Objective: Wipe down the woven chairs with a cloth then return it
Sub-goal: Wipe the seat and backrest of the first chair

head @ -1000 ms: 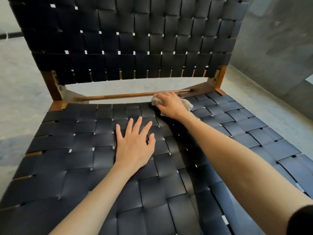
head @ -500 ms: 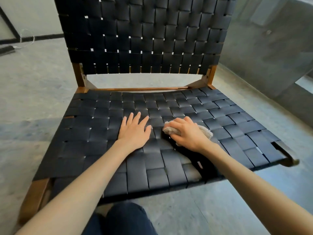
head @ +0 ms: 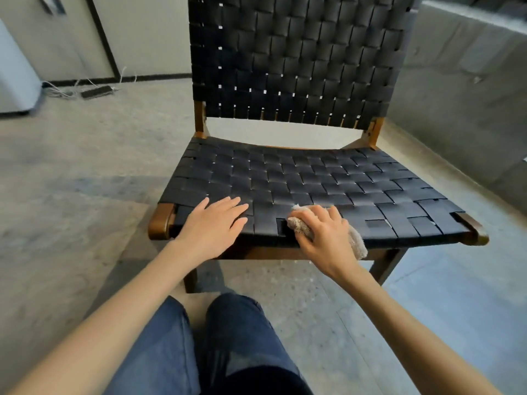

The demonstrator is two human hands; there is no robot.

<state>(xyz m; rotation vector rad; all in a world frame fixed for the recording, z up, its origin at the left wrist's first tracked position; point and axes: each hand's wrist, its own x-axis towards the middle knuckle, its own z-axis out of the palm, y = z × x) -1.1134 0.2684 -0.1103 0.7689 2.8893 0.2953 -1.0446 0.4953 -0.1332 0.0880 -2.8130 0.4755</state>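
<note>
Head view gives me 1 woven chair straight ahead, black straps over a brown wooden frame, standing on a grey concrete floor. The left hand lies palm down on the front left part of the seat, fingers straight and slightly spread, holding nothing. The right hand sits at the seat's front edge, near its middle, fingers curled around a bunched beige cloth and pressing it onto the weave. I see the cloth in 2 places: a wad poking out past the fingertips, and a tail hanging out by the wrist over the front edge. The 2 hands are near each other but apart. The backrest rises behind the seat, with an open gap between them. At the bottom of the view, 2 legs in blue jeans are in front of the chair. Far left on the floor, by the wall, lies a dark power strip with pale cables. A grey concrete ledge runs along the right.
</note>
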